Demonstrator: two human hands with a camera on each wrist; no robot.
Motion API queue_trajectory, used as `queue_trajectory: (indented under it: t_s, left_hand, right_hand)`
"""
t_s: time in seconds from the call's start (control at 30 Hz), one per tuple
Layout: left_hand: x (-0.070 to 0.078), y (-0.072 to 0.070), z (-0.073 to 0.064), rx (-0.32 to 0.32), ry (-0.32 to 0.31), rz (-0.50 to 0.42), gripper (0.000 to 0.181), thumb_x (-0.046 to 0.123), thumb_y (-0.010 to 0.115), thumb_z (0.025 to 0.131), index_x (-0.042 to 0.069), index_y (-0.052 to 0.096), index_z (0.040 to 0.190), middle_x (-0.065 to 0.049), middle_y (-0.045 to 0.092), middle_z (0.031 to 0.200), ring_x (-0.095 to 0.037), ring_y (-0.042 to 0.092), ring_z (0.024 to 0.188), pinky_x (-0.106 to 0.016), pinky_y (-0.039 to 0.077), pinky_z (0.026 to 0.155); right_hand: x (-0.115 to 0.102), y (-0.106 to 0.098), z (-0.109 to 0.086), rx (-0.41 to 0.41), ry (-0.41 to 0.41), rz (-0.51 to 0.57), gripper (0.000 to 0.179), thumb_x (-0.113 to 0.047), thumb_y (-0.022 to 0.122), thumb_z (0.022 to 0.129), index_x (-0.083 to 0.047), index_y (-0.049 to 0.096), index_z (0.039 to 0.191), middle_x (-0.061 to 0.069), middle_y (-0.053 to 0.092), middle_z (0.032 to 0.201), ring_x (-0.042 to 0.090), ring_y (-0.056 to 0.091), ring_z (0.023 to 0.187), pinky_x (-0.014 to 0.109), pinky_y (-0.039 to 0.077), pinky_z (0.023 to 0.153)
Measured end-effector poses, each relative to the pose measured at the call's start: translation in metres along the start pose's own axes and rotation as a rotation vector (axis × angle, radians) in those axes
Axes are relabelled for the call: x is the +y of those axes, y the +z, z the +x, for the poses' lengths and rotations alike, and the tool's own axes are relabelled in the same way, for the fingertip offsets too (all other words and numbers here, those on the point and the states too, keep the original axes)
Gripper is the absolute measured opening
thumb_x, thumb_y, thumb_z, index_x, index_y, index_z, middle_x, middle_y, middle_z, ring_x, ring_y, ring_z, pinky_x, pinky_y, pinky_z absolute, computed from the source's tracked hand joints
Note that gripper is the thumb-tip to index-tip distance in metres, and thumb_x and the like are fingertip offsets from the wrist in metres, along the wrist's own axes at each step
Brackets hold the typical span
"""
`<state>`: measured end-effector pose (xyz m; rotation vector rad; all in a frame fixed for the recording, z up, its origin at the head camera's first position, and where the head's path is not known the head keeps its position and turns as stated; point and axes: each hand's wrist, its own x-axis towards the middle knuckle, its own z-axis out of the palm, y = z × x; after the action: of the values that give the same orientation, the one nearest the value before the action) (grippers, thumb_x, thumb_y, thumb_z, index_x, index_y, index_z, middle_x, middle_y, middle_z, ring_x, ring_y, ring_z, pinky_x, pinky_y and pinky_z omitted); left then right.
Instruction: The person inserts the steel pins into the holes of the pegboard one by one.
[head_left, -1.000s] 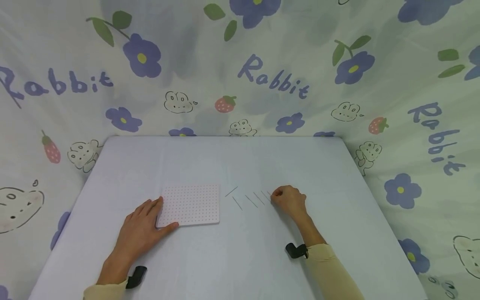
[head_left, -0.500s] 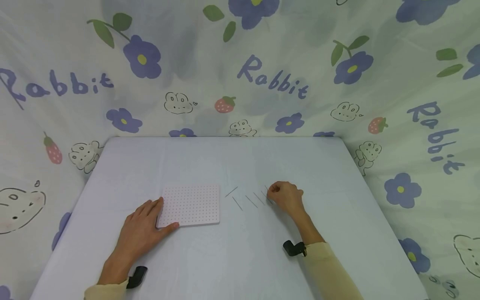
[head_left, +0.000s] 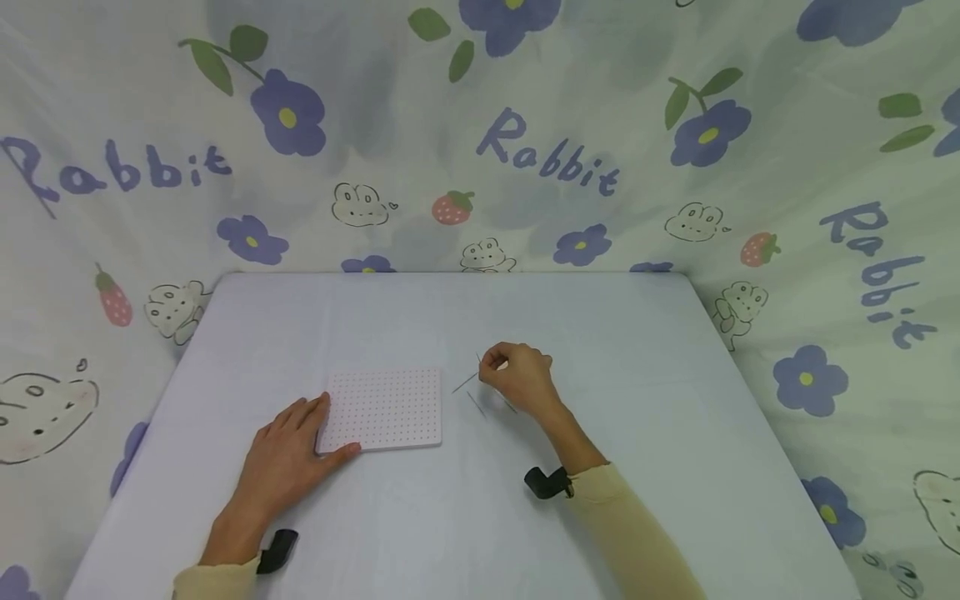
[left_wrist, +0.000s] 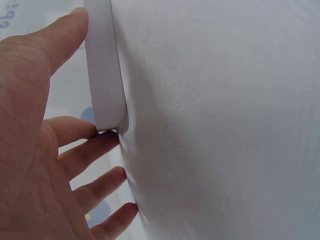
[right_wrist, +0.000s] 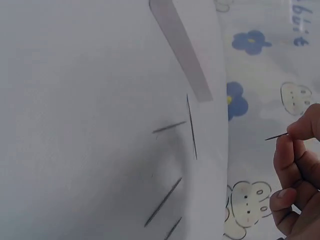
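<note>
A white pegboard point(head_left: 382, 408) with rows of small holes lies flat on the table. My left hand point(head_left: 279, 454) rests at its near left corner: the thumb touches the near edge, the other fingers spread along the left side, fairly straight. In the left wrist view the white edge of the pegboard point(left_wrist: 105, 65) stands between thumb and fingers. My right hand point(head_left: 521, 375) is raised above the table, right of the pegboard. Its thumb and index finger pinch a thin dark needle point(right_wrist: 276, 136). Several more needles lie below it, including a slanted needle point(head_left: 464, 383) near the pegboard.
A white cloth-covered table point(head_left: 420, 525) carries everything. Behind it and at both sides hangs a printed curtain point(head_left: 420, 150) with flowers and rabbits. Black wrist cameras sit on both wrists, such as the right camera point(head_left: 546, 483).
My right hand has lifted from the row of needles with one needle pinched and moved left toward the pegboard. My left hand stays at the pegboard's corner.
</note>
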<state>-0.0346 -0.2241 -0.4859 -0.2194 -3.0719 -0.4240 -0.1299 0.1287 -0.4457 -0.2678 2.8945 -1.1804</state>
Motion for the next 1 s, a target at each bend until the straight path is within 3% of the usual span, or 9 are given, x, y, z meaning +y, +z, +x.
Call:
queue_trajectory:
  t_s: [0.33, 0.7, 1.0]
  left_hand:
    - [0.0, 0.0, 0.001, -0.011, -0.011, 0.013, 0.107, 0.078, 0.059, 0.083, -0.004, 0.041, 0.15, -0.03, 0.047, 0.147, -0.049, 0.037, 0.138, -0.073, 0.033, 0.104]
    - [0.0, 0.0, -0.001, -0.018, -0.012, 0.012, 0.108, 0.079, 0.058, 0.083, -0.003, 0.039, 0.151, -0.028, 0.045, 0.149, -0.049, 0.036, 0.139, -0.072, 0.032, 0.105]
    - [0.002, -0.002, -0.002, -0.026, -0.023, 0.014, 0.107, 0.077, 0.061, 0.083, -0.003, 0.04, 0.151, -0.028, 0.046, 0.149, -0.048, 0.036, 0.139, -0.072, 0.032, 0.105]
  right_hand:
    - [-0.031, 0.025, 0.01, -0.061, -0.084, 0.046, 0.006, -0.025, 0.067, 0.085, -0.021, 0.07, 0.087, -0.015, 0.067, 0.077, 0.011, 0.061, 0.079, 0.049, 0.033, 0.088]
    - [-0.027, 0.051, 0.013, -0.106, -0.091, 0.021, 0.003, -0.027, 0.069, 0.084, -0.026, 0.068, 0.087, -0.019, 0.064, 0.077, 0.008, 0.059, 0.077, 0.046, 0.033, 0.085]
    - [-0.028, 0.058, 0.008, -0.147, -0.091, 0.044, 0.005, -0.026, 0.07, 0.083, -0.029, 0.067, 0.084, -0.019, 0.064, 0.078, 0.008, 0.058, 0.075, 0.047, 0.031, 0.087]
